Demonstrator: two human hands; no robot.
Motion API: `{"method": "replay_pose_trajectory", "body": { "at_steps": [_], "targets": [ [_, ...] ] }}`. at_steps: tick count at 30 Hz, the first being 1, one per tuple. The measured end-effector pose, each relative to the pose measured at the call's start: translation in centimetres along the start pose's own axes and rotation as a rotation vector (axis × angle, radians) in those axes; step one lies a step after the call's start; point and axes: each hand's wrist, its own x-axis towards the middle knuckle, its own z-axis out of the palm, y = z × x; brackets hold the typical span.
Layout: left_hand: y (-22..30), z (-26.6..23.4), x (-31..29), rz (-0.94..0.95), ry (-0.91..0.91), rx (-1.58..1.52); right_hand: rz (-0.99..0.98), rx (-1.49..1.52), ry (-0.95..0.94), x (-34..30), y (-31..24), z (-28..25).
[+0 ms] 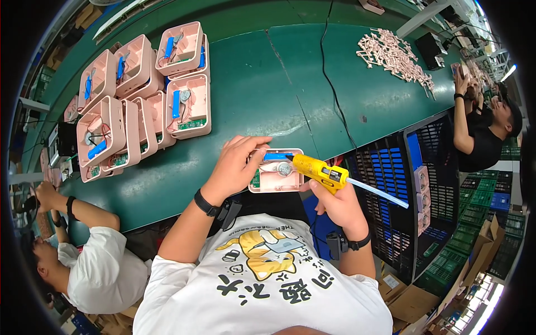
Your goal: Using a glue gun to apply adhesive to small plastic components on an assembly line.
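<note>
Currently, pink housing (272,182) located at near edge of green bench (240,111); bench surface extends beyond, between stacked housings (188,103) at left and black cable (329,72). Left hand (237,162): fingers bent, gripping housing's far left corner. Right hand (338,206): grasping yellow glue gun (315,169), nozzle pointed left, over blue cell (274,157).

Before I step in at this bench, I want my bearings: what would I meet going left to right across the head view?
Grouped pink housings, left hand, worked-on pink housing, yellow glue gun, pile of small pink parts, black box, black-clad co-worker.
</note>
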Motion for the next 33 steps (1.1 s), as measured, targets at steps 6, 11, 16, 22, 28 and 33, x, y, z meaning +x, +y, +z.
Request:
{"method": "replay_pose_trajectory", "body": {
  "at_steps": [6, 11, 16, 22, 28, 33],
  "targets": [
    [0.2, -0.1, -0.7, 0.036, -0.028, 0.006, 0.080, 0.058, -0.116, 1.6, 0.8, 1.8],
    [1.2, 0.1, -1.1, 0.033, -0.021, 0.110, 0.168, -0.037, -0.156, 1.9, 0.2, 2.0],
    [1.1, 0.0, -1.0, 0.041, -0.032, 0.114, 0.105, -0.023, -0.145, 1.5, -0.4, 2.2],
    [0.8, 0.4, -1.2, 0.068, 0.020, 0.107, 0.090, -0.027, -0.057, 1.4, -0.3, 1.9],
    [0.4, 0.7, -1.7, 0.064, 0.099, 0.181, 0.043, 0.026, -0.113, 2.8, 0.2, 2.7],
    [2.4, 0.2, -2.5, -0.206, 0.102, 0.129, -0.146, 0.223, -0.110, 4.1, 0.7, -1.3]
  ]
}}
